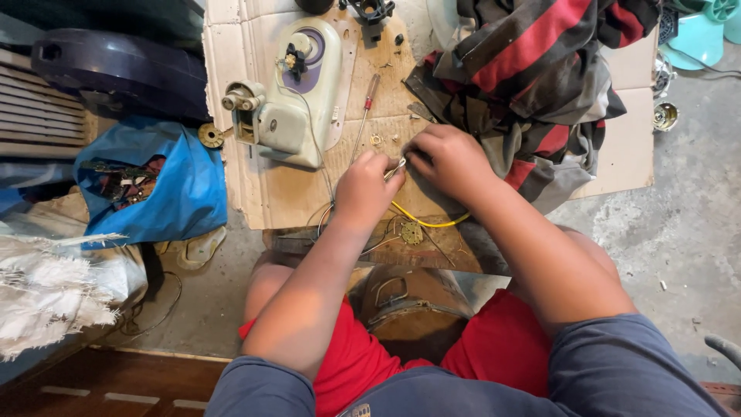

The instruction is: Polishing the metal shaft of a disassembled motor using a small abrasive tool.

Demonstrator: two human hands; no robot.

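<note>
- Head view looks straight down on both hands, which meet over a sheet of cardboard (pixel 293 197) on the floor.
- The left hand (pixel 364 189) is curled, its fingertips pressed together on a small metal piece (pixel 395 168) that pokes out toward the right hand.
- The right hand (pixel 451 158) is closed too, its fingers touching the same piece from the other side; I cannot tell how tightly it pinches.
- The piece lies right between the two grips, its long axis running slantwise, up and away from the left hand.
- A yellow wire (pixel 428 220) curves just below the hands, on the side nearer the body.
- A red-handled screwdriver (pixel 366 112) lies beyond the left hand, pointing at it; a pale green housing (pixel 297 93) sits farther off to its left.
</note>
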